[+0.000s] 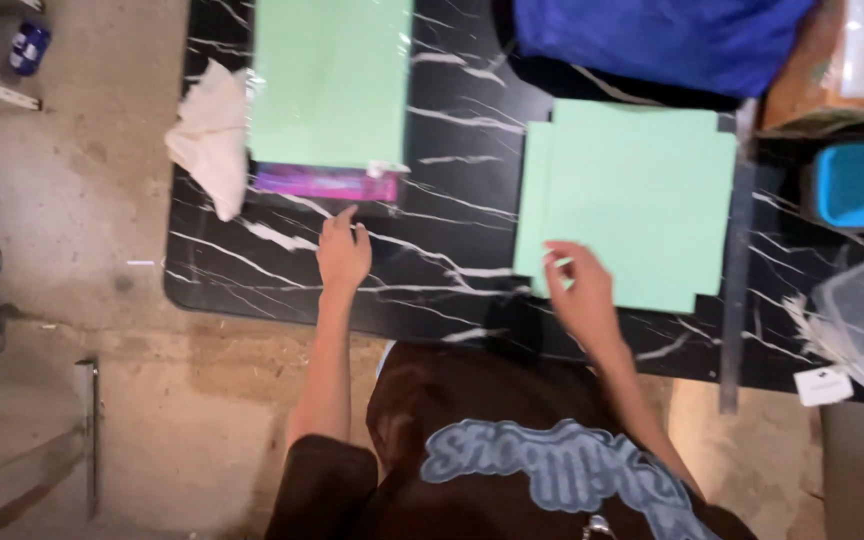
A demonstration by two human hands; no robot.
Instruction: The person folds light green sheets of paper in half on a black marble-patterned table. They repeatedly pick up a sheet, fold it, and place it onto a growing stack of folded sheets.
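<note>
Two hands on a black marbled bench; right hand, lower centre, pinches the near corner of a stack of green sheets; lifting only the top sheet by that corner seems wisest; left hand, fingers loosely spread, rests flat and empty; beyond it a purple strip, then a second green sheet, upper left.

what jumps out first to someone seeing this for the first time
The pale green paper stack on the black marbled table draws the eye first, with the right hand resting on its near corner. A second green sheet lies farther left over a purple strip, just beyond the flat left hand. A blue cloth sits at the far edge.
</note>
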